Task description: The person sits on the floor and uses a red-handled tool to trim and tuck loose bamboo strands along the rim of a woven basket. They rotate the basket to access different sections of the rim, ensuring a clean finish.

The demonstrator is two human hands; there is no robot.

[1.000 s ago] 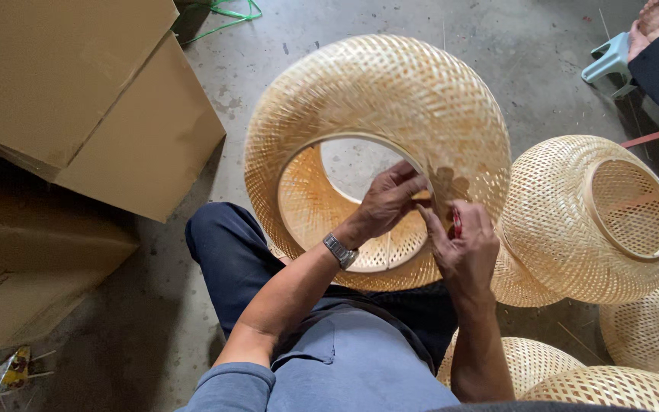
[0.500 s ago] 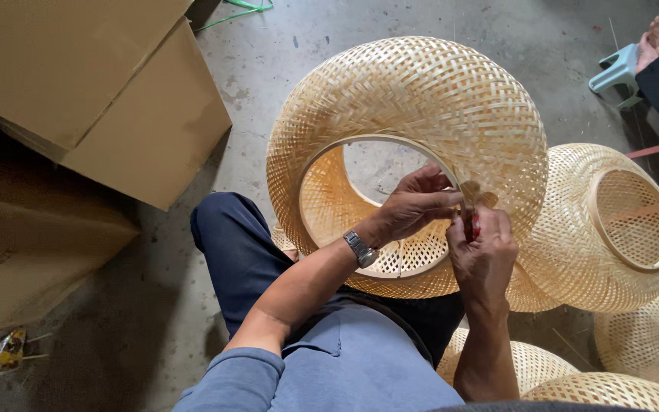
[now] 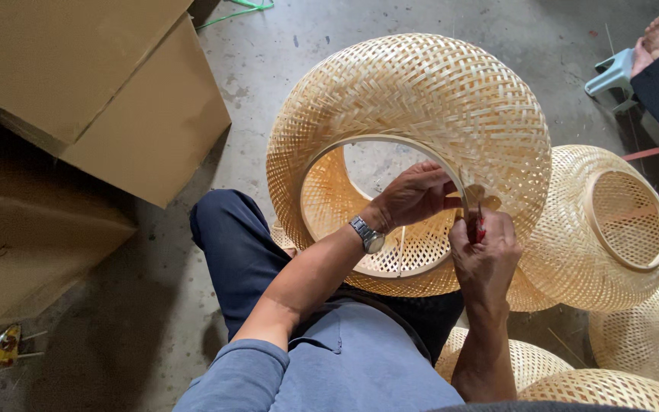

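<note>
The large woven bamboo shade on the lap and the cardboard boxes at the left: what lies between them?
In the head view, only bare grey concrete floor separates them.

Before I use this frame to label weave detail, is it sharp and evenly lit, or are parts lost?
Head view: soft, even daylight, no glare; the large woven shade is sharp, its weave readable. The left hand and right hand look crisp. The cardboard boxes cast deep shadow at lower left, hiding detail. Slight wide-angle bend at the edges.
</note>
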